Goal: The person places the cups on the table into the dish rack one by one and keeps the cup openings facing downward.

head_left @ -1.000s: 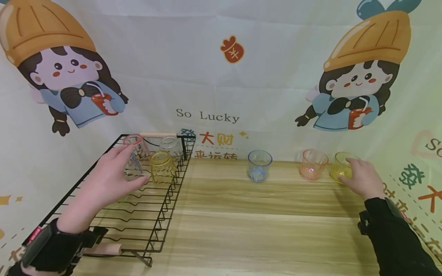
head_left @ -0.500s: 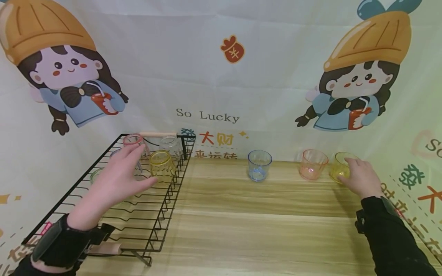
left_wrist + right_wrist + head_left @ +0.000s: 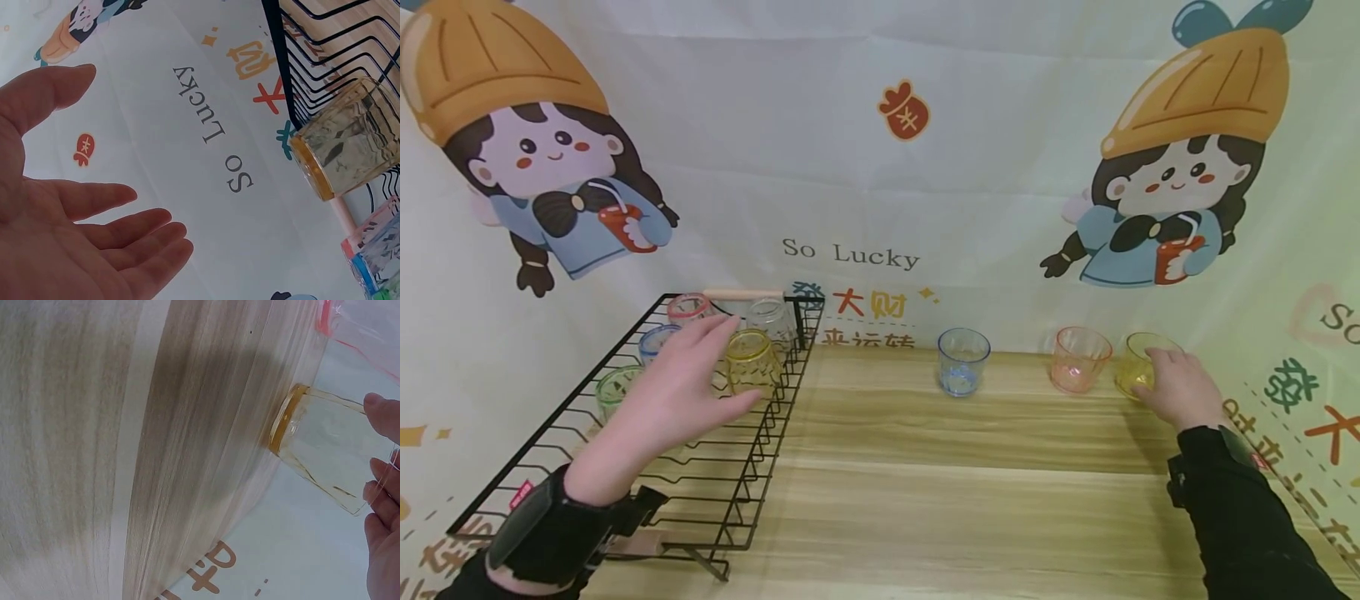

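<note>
My left hand [image 3: 677, 396] hovers over the black wire rack [image 3: 707, 547], thumb spread from the fingers and nothing held. Bottom-up on the rack stands a yellow glass [image 3: 752, 367], just beyond that hand. Red [image 3: 688, 308], clear [image 3: 769, 315], blue [image 3: 655, 340] and green [image 3: 613, 387] glasses share the rack; the hand partly hides the blue and green ones. Far right, my right hand [image 3: 1187, 387] holds another yellow glass [image 3: 1129, 371] near its rim, thumb on one side and fingers on the other. In the right wrist view its thick amber base [image 3: 287, 419] meets the tabletop.
An upright pink-orange glass [image 3: 1078, 360] stands just left of the right-hand yellow one. Farther left is an upright blue glass [image 3: 962, 362]. A printed cloth [image 3: 985, 167] hangs behind the wooden table [image 3: 970, 517] and along both sides.
My left hand has shifted right over the rack, uncovering more of the blue and green glasses. My right hand stays at the yellow glass, with its forearm slightly farther left.
</note>
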A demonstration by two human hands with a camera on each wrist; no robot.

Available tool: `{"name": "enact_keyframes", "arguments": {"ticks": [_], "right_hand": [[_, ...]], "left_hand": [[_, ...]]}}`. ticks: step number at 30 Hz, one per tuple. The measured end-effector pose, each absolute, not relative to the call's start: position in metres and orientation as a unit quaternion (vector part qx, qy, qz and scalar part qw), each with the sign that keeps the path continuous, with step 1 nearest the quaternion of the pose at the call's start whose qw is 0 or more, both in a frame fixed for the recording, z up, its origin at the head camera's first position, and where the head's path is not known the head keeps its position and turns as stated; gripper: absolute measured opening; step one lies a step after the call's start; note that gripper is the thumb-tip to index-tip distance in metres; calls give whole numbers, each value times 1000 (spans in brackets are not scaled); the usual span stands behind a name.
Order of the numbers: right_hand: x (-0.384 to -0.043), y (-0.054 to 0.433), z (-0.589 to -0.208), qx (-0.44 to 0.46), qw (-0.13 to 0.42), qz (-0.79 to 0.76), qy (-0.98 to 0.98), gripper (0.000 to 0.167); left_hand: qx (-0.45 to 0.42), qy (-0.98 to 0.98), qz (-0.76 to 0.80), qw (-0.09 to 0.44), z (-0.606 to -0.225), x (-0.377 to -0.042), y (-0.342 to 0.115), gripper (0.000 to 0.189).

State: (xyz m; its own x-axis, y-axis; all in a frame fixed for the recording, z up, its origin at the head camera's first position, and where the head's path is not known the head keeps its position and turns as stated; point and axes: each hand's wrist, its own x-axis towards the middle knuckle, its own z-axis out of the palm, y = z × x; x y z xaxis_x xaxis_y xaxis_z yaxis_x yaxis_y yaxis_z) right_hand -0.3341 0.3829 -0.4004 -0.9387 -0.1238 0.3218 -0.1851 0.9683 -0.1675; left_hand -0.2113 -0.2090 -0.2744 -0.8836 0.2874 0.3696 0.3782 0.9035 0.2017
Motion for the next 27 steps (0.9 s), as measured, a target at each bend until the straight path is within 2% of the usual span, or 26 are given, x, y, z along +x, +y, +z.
{"name": "enact_keyframes", "arguments": {"ticks": [14,27], "right_hand": [[-334,381,-407,100,173,59,-978,55],[-339,379,-407,68,177,66,-980,27]], "left_hand": [[-191,-960,-144,146,-274,-205,-194,94],[-205,-956,-140,155,-276,-205,-188,90]]}}
